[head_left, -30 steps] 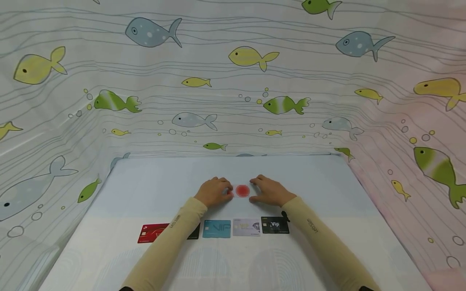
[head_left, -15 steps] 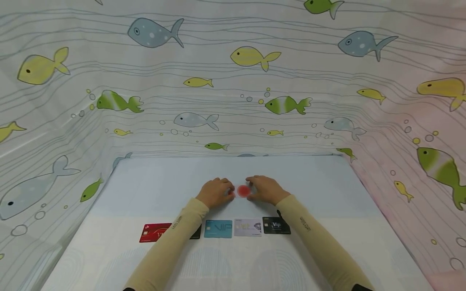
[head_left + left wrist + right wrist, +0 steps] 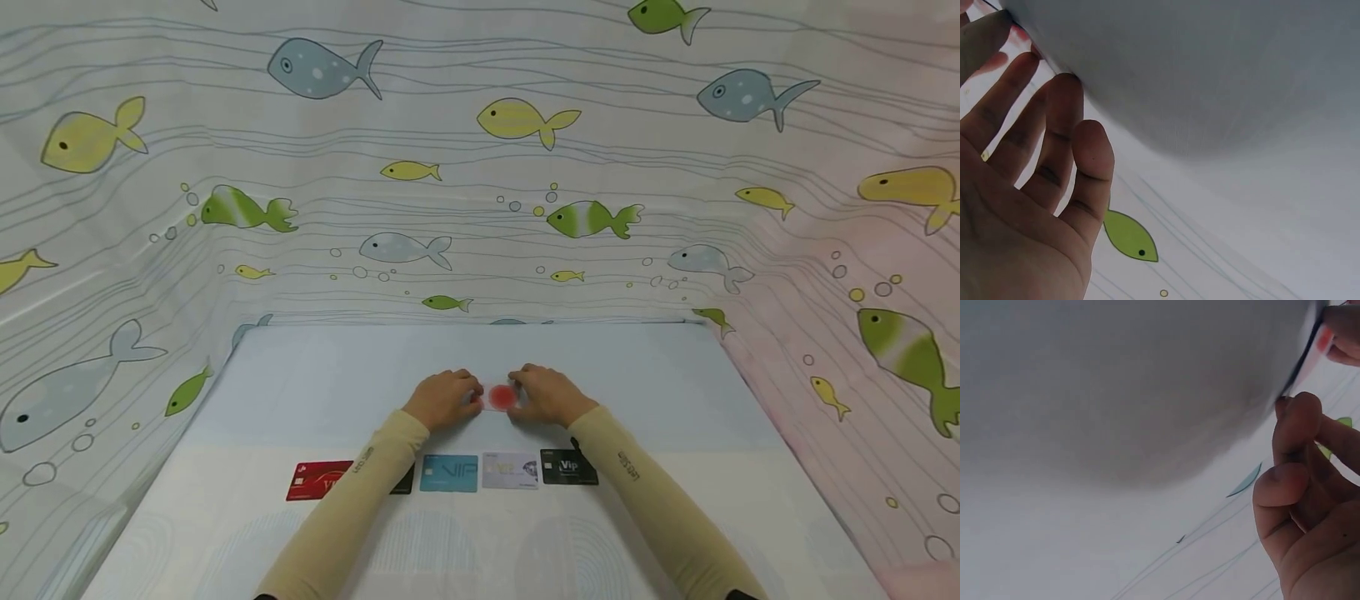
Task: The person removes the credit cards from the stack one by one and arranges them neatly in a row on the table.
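Between the two hands, over the back half of the table, is a small pale card with a red circle. My left hand grips its left end with curled fingers and thumb. At the other end, my right hand has its thumb near the lower edge and its fingers near the upper edge. Part of the card, with red on it, shows beyond the fingertips in the left wrist view. In the right wrist view, a sliver of red appears by the fingertips at upper right.
In front of the hands lies a row of cards: a red card, a dark one mostly under the left sleeve, a blue card, a silver card and a black card. A fish-patterned curtain surrounds the white table.
My right hand has moved slightly left, closer to the card with the red circle. My left hand stays nearly in place, and the row of cards has not moved.
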`<state>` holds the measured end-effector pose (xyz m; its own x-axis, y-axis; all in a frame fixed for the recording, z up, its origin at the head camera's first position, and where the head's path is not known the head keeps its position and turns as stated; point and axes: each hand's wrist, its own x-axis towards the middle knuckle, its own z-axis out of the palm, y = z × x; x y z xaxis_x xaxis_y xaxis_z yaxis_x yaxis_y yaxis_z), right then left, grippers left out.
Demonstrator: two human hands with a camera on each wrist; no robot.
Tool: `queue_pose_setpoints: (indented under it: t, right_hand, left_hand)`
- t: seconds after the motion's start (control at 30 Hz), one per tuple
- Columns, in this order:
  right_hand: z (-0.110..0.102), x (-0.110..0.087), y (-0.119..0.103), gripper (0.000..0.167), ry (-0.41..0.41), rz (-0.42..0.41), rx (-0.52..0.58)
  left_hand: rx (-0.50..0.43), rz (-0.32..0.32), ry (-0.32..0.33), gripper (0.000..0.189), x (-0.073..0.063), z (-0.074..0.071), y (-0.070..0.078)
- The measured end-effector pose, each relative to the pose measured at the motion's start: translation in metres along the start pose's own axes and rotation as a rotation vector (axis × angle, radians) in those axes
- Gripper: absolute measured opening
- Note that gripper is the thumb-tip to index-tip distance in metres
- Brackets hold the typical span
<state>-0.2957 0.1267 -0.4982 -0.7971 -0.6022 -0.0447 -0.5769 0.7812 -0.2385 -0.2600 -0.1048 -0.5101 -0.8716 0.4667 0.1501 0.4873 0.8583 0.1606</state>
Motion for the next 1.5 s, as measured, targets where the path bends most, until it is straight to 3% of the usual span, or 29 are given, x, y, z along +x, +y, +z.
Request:
queue_pose_setpoints:
  t: [0.33, 0.67, 0.87, 1.23, 1.5]
  right_hand:
    - [0.006, -0.004, 0.0, 0.051, 0.017, 0.002, 0.032]
    - [0.004, -0.009, 0.005, 0.05, 0.082, -0.065, -0.018]
    - [0.0, -0.016, 0.009, 0.05, 0.128, -0.1, 0.02]
    - [-0.003, -0.03, 0.01, 0.046, 0.151, -0.139, 0.045]
    - [-0.003, -0.046, 0.009, 0.049, 0.193, -0.187, 0.029]
  left_hand:
    - [-0.043, -0.002, -0.025, 0.02, 0.0, -0.001, -0.002]
    - [-0.063, 0.025, -0.072, 0.032, -0.002, -0.004, -0.006]
    - [-0.061, 0.12, -0.009, 0.036, -0.007, -0.005, -0.009]
    - [-0.07, 0.251, 0.109, 0.027, -0.014, -0.009, -0.008]
    - [-0.055, 0.295, 0.218, 0.031, -0.022, -0.013, -0.001]
